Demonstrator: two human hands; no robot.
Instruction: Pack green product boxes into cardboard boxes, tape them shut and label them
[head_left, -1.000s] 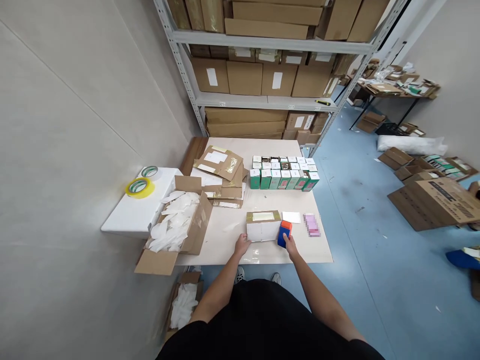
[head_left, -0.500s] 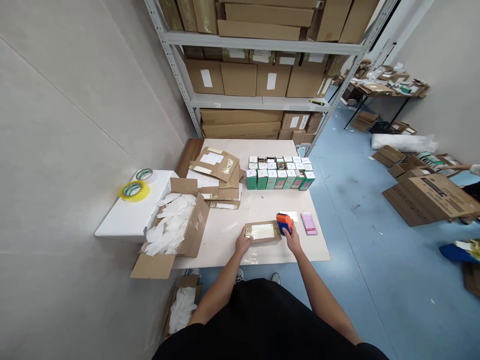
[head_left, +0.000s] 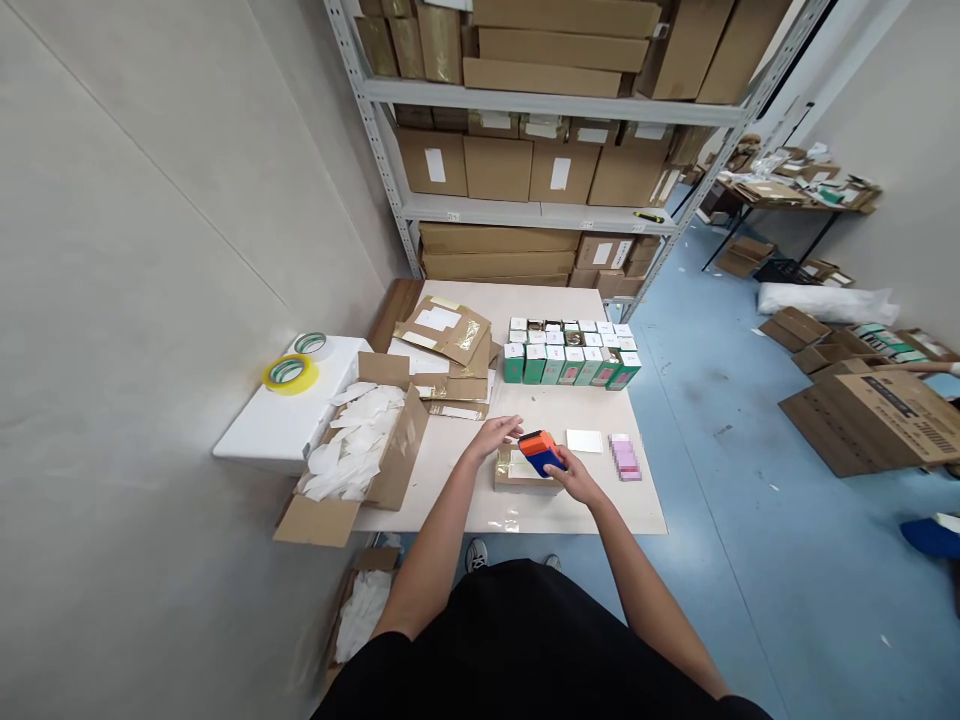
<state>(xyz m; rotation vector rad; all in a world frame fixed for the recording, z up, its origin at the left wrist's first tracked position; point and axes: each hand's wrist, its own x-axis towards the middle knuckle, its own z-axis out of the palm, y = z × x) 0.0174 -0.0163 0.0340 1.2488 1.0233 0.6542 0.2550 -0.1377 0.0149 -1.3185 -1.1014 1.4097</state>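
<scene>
My right hand (head_left: 574, 476) grips an orange-and-blue handheld device (head_left: 541, 454) with a black edge; its exact kind is not clear. The device is held tilted above a small taped cardboard box (head_left: 529, 486) that lies on the table. A white label on the box's top is partly covered by the device. My left hand (head_left: 495, 438) is off the box, over its left far side. Its fingers are extended towards the device, and nothing shows in them. Right of the box lie a white card or slip (head_left: 584, 441) and a stack of pink items (head_left: 625, 457).
Green-and-white small boxes (head_left: 571, 365) stand in rows at the table's back right. Flattened cardboard mailers (head_left: 450, 340) are piled to their left. An open carton (head_left: 394, 455) of white paper stands left, beside tape rolls (head_left: 290, 374). Shelving (head_left: 555, 100) rises behind.
My left hand has let go of the box's left end and risen towards the device. My right hand has lifted and tilted the device, moving it left over the box. The view has shifted slightly.
</scene>
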